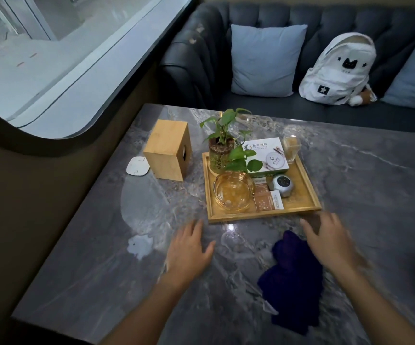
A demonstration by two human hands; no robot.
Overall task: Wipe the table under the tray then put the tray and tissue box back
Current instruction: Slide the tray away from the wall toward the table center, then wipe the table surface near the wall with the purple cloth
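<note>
A wooden tray (308, 185) sits on the grey marble table (365, 185), holding a potted plant (222, 150), a glass ashtray (233, 192), a white-green box (267, 156), a small clock and packets. Left of the tray the wooden tissue box (167, 150) stands upright. A dark purple cloth (293, 280) lies crumpled on the table near me. My left hand (189, 250) hovers open just before the tray's near left corner. My right hand (330, 240) is open above the cloth, close to the tray's near right corner, touching neither.
A white flat pad (138, 166) lies left of the tissue box. A glass cup (291, 147) stands at the tray's far right corner. Behind the table is a dark sofa with blue cushions (266, 58) and a white backpack (338, 68). A window runs along the left.
</note>
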